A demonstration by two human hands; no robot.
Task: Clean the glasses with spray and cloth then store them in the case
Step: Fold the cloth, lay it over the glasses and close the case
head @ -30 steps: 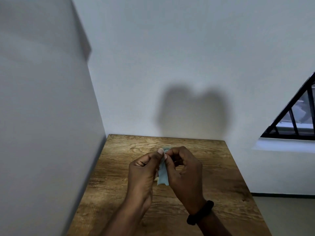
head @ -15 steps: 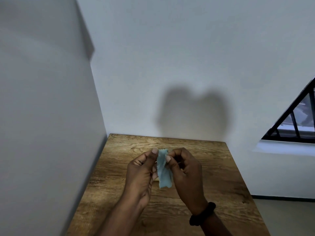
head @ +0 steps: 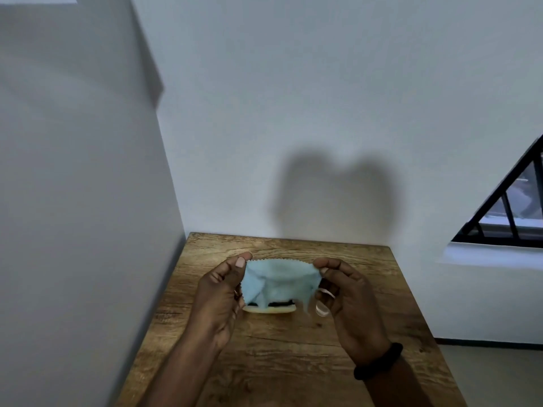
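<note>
A light blue cleaning cloth (head: 280, 282) with a zigzag edge is stretched open between my two hands above the wooden table (head: 293, 362). My left hand (head: 220, 292) pinches its left top corner and my right hand (head: 346, 292) pinches its right top corner. Below and behind the cloth lies a cream-coloured case (head: 269, 309) with a dark opening, mostly hidden. A clear, pale curved piece (head: 321, 308), perhaps part of the glasses, shows by my right palm; I cannot tell what it is. No spray bottle is in view.
The table stands in a corner, with a white wall (head: 73, 201) close on the left and another behind. A dark-framed window (head: 511, 212) is at the right. A black band (head: 379, 361) circles my right wrist.
My hands have moved apart and unfolded the cloth from a narrow bunched strip into a wide spread sheet. The case now shows under it.
</note>
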